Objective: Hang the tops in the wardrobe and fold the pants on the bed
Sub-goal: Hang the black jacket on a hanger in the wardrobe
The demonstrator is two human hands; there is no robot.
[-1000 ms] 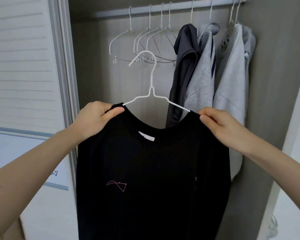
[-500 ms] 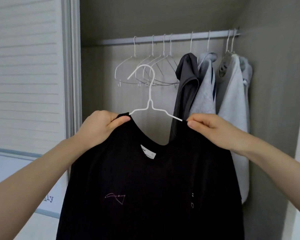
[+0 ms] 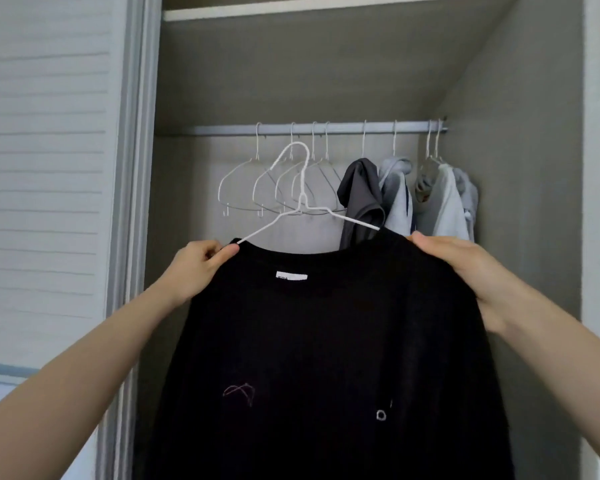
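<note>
Black top (image 3: 326,341) on white wire hanger (image 3: 303,199), held up before the open wardrobe (image 3: 326,81), hook below the rail (image 3: 343,128). Left hand (image 3: 194,268) pinches left shoulder; right hand (image 3: 465,268) grips right shoulder. Empty hangers (image 3: 257,188), dark grey top (image 3: 361,202) and pale grey tops (image 3: 440,202) hang behind.

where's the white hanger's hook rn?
Head view, centre: the white hanger hook sits just below the rail, in front of the empty hangers, not yet hooked on.

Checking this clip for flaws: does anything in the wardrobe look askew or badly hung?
Yes. The dark grey top on the rail hangs bunched and lopsided, not spread over its hanger. The black top, held by the left hand and right hand, sits tilted on its white hanger.
</note>
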